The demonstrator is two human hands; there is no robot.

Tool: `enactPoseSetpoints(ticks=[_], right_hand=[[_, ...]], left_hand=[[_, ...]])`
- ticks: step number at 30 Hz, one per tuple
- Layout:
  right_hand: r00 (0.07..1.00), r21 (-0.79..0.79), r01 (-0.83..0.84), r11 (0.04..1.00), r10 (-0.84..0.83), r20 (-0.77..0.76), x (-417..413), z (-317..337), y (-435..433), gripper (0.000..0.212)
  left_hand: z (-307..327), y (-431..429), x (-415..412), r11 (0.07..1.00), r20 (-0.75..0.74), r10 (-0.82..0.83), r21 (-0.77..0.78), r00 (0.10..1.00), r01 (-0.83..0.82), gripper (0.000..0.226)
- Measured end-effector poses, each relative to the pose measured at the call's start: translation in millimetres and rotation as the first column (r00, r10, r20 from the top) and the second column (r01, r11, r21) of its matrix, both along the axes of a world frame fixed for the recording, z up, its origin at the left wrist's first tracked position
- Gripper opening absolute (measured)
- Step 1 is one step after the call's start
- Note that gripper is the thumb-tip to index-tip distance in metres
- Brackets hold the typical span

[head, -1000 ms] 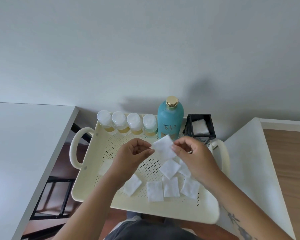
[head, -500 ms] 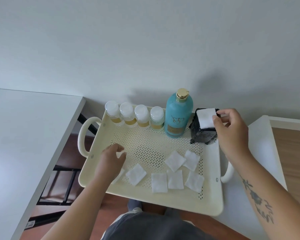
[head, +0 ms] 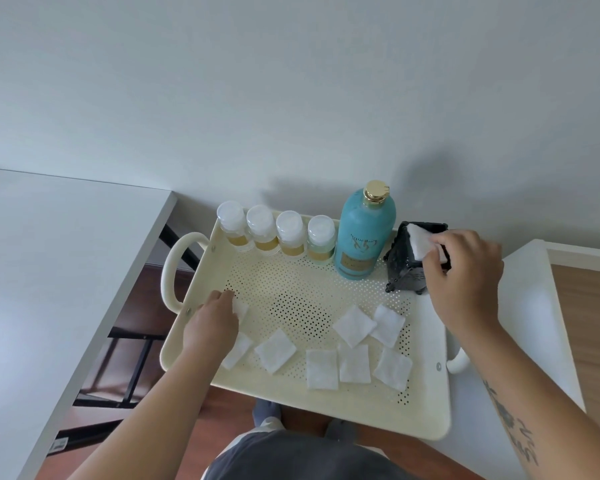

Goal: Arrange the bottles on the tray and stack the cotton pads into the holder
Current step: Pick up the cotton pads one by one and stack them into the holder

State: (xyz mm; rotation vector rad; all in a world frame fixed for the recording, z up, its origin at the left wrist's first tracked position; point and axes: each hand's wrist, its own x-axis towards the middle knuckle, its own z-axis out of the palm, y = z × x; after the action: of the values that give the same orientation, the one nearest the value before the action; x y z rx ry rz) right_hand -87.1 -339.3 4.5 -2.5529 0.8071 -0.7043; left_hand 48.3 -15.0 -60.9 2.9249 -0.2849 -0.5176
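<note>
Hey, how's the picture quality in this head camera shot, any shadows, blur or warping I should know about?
Head view: soft, even light with no harsh glare; faint shadows fall on the wall behind the teal bottle and the black holder. Wide-angle warping bends the cream tray and table edges. The right hand at the holder and the left hand look slightly soft, while the loose cotton pads stay crisp.

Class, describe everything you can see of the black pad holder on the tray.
The holder is a small black box with an open top and little feet, looking like dark plastic or metal. It stands tilted at the tray's far right corner, beside the teal bottle. The right hand covers its right side, pressing a white pad into its opening.
</note>
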Motion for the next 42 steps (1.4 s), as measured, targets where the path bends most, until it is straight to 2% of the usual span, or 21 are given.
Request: enactPoseSetpoints(ticks=[5,9,13,21,26,31,34,37,39,42], right_hand=[[0.987,-0.088,-0.109,0.99,0.097,-0.13,-3,-1,7,0.032],[0.967,-0.172,-0.109,0.979,0.065,-0.247,-1,-8,4,0.051],[0.958,-0.178,-0.107,0.978,0.054,-0.281,-1,-9,4,0.057],[0.987,-0.104,-0.049,0.993,0.033,-0.156,-5,-7,3,0.042],[0.994,-0.083,-0.035,0.996,0.026,-0.109,-6,-6,2,0.035],[0.996,-0.123,-0.034,0.992,0.045,0.082,-11,3,9,0.026],[0.975,-0.15,-0.056,0.987,0.087,0.206,-14,8,22,0.021],[0.936,-0.016,-0.265,0.964,0.261,0.235,-11,9,50,0.019],[0.926,0.222,-0.368,0.903,0.332,0.181,-9,8,71,0.022],[0.928,0.583,-0.328,0.744,0.368,0.053,-7,1,92,0.034]], left_hand=[[0,-1,4,0.999,-0.028,0.016,0.034,0.999,-0.015,0.029],[-1,-1,6,0.999,-0.017,0.015,0.045,1.0,-0.014,0.023],[-2,0,7,0.999,-0.026,0.029,0.025,0.999,-0.028,0.018],[-1,1,8,1.0,0.0,0.003,0.001,1.0,-0.003,0.016],[3,-3,10,1.0,0.067,-0.021,-0.019,0.998,0.022,0.005],[12,-9,11,0.971,0.082,-0.026,-0.234,0.996,0.044,0.008],[21,-20,8,0.906,0.077,-0.031,-0.42,0.997,0.06,0.013],[32,-34,-1,0.806,0.07,-0.049,-0.586,0.996,0.081,0.014],[39,-45,-7,0.757,0.057,-0.069,-0.647,0.996,0.089,0.013],[50,-61,-15,0.702,0.037,-0.084,-0.707,0.996,0.085,0.011]])
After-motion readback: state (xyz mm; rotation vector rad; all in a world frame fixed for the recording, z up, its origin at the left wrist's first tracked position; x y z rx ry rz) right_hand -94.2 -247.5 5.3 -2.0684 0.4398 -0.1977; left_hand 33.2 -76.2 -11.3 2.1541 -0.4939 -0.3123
